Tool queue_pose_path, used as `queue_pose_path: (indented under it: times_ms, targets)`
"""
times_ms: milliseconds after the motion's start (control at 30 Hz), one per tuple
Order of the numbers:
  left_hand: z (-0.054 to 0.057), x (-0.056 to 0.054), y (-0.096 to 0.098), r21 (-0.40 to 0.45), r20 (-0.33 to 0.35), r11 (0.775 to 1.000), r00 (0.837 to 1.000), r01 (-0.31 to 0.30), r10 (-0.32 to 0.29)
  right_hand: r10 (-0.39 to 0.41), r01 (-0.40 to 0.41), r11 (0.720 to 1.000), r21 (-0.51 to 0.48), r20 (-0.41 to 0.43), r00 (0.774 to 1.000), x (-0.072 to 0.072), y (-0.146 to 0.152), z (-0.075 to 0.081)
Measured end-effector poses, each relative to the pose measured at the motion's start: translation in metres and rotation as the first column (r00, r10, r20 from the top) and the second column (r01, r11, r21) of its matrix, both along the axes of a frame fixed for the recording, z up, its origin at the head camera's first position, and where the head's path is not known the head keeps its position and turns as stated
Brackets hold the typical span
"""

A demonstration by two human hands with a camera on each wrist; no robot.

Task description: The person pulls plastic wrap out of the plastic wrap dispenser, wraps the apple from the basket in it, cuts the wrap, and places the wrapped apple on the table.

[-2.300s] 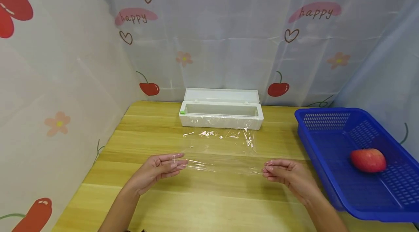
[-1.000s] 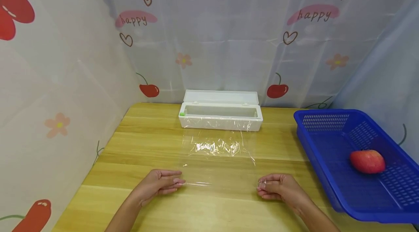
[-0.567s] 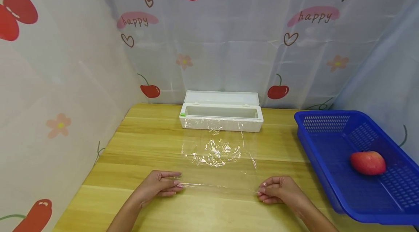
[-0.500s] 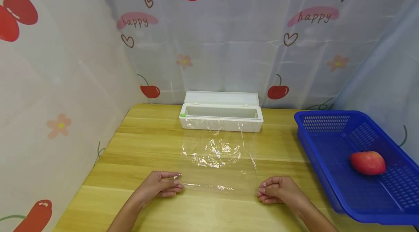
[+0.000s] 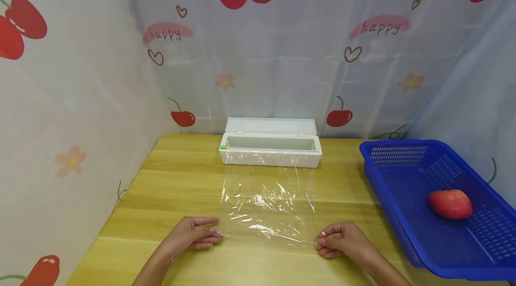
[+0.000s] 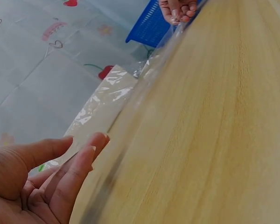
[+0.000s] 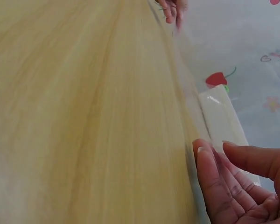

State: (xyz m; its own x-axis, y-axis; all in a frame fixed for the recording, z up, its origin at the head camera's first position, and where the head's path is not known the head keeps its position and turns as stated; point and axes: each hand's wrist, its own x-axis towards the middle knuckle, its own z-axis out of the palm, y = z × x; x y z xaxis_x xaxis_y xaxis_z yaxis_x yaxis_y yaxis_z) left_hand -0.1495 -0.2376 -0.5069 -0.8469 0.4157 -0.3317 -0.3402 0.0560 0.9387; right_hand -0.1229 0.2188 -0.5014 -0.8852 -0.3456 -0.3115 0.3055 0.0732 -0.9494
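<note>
A clear sheet of plastic wrap [image 5: 270, 214] stretches from the white dispenser box [image 5: 270, 158] toward me, wrinkled and shiny near the table. At its near left corner is my left hand [image 5: 189, 236], fingers fairly straight; the left wrist view shows a gap between its thumb [image 6: 51, 151] and fingertips [image 6: 95, 147]. My right hand [image 5: 342, 241] pinches the near right corner between thumb and curled fingers, low over the table. In the right wrist view the thumb [image 7: 252, 158] partly stands off the index finger; contact with the film is hard to see there.
The box sits at the table's back edge, lid raised, a green tab [image 5: 223, 147] at its left end. A blue plastic basket [image 5: 397, 218] with a red apple [image 5: 450, 204] stands on the right. Printed curtains [image 5: 278, 62] surround the wooden table [image 5: 169, 174].
Both hands have drawn the wrap toward me and lowered it to the table. The near edge, taut earlier, is now slacker and more wrinkled. The box and basket have stayed put.
</note>
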Motion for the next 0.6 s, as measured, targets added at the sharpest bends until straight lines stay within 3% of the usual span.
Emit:
queue_pose_path:
  times_ms: [333, 600]
  targets:
    - [0.0, 0.002, -0.001, 0.015, -0.002, 1.0, 1.0, 0.014, -0.014, 0.002, -0.001, 0.999, 0.043, -0.016, 1.0, 0.003, 0.004, -0.002]
    - [0.005, 0.0, -0.008, -0.042, -0.029, 0.999, 1.0, 0.006, -0.007, 0.005, 0.002, 0.993, 0.115, -0.056, 0.998, 0.003, 0.015, 0.001]
